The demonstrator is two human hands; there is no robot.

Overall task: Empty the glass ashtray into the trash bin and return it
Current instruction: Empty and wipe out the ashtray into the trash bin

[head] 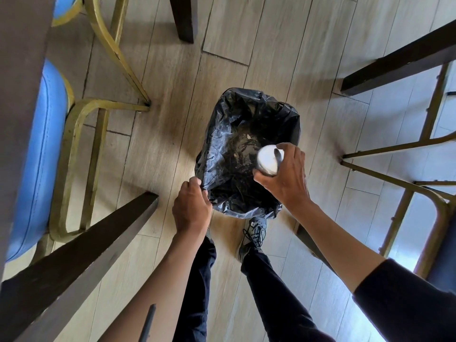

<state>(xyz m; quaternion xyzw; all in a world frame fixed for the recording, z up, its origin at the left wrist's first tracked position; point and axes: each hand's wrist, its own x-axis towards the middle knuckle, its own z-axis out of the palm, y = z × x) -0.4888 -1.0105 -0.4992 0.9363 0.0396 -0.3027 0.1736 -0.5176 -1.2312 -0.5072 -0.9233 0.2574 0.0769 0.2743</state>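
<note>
A trash bin lined with a black plastic bag stands on the wooden floor in front of my feet. My right hand grips the round glass ashtray over the bin's right side, tipped so its pale underside faces up and left. Dark debris and a few light scraps lie at the bottom of the bag. My left hand pinches the bag's near-left rim, holding it in place.
Dark table legs slant in at the near left, the far middle and the upper right. Blue-cushioned chairs with gold metal frames stand left; more gold frames stand right. My shoe rests just behind the bin.
</note>
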